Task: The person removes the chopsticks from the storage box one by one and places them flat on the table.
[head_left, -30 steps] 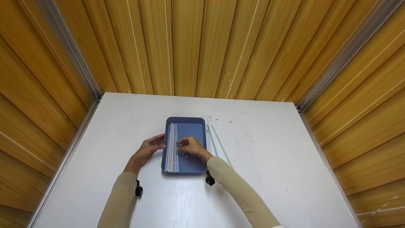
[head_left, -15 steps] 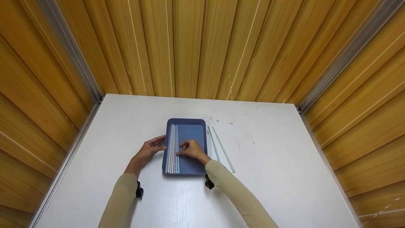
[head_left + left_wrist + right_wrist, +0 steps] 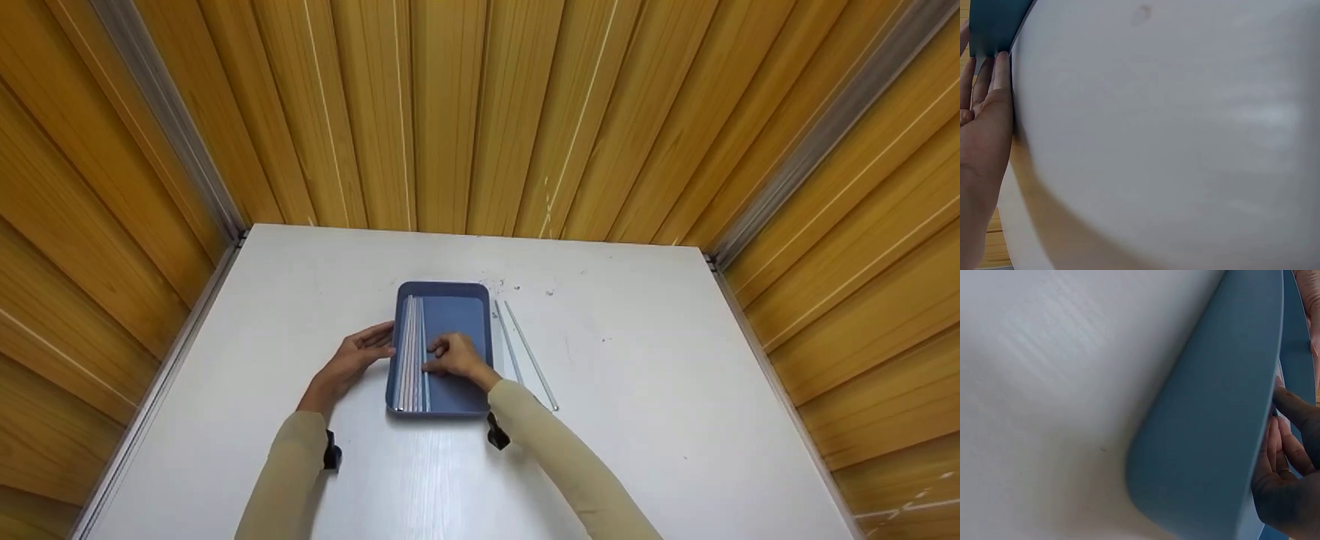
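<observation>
A blue rectangular tray [image 3: 457, 315] lies on the table with several slim, pale chopsticks [image 3: 410, 352] lined up along its left side. My right hand [image 3: 456, 356] reaches over the tray's right rim, thumb and forefinger pinching the rightmost chopstick [image 3: 426, 390] of that row. This chopstick's near end stands slightly apart from the others. In the right wrist view, the tray wall [image 3: 1213, 405] hides part of the right hand [image 3: 1286, 467]. My left hand [image 3: 352, 360] touches the tray's left wall, its thumb at the rim. The left wrist view shows this hand's fingers [image 3: 1001, 70] fairly straight.
Two more chopsticks [image 3: 531, 352] lie angled on the white table [image 3: 637, 375] just right of the tray. Small specks [image 3: 517, 287] dot the surface beyond them. Wood-patterned walls [image 3: 442, 112] stand behind the table and at both sides.
My right hand has come slightly nearer to me along the row. The rightmost chopstick's near end has shifted a little to the right. The left hand stays at the tray's side.
</observation>
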A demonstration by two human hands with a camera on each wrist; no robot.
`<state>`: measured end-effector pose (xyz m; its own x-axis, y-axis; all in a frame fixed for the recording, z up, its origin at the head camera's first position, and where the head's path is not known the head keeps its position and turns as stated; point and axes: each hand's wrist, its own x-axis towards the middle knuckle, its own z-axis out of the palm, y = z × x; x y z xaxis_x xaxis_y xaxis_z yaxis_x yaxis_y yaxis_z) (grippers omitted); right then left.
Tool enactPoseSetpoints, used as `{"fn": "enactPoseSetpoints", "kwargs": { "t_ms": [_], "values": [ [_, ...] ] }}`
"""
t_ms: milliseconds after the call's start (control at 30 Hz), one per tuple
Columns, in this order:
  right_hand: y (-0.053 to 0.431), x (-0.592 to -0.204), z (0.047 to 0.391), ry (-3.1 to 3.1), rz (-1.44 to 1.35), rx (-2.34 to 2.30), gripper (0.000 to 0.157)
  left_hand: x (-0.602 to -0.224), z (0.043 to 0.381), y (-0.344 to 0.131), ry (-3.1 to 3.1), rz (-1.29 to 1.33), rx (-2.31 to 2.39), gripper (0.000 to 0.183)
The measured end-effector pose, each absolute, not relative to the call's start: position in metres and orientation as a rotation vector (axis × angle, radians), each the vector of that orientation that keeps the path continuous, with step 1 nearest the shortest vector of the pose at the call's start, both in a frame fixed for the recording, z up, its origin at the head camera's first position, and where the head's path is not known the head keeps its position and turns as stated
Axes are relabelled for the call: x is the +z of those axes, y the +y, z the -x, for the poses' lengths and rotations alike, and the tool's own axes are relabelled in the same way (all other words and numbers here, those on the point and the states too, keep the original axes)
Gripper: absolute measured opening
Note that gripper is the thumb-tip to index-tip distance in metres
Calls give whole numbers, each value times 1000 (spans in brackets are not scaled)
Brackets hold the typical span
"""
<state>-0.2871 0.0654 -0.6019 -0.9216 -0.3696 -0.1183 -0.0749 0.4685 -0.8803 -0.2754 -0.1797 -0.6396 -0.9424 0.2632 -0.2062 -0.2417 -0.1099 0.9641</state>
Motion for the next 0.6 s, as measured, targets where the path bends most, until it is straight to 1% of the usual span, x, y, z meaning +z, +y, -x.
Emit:
{"fn": "enactPoseSetpoints", "kwargs": {
  "t_ms": [300, 600],
  "values": [
    [64, -600, 285, 2257, 189, -1589, 29, -638, 275, -183, 1822, -26, 2125, 66],
    [65, -600, 284, 2295, 166, -1567, 27, -639, 275, -180, 1839, -10, 2119, 66]
  ]
}}
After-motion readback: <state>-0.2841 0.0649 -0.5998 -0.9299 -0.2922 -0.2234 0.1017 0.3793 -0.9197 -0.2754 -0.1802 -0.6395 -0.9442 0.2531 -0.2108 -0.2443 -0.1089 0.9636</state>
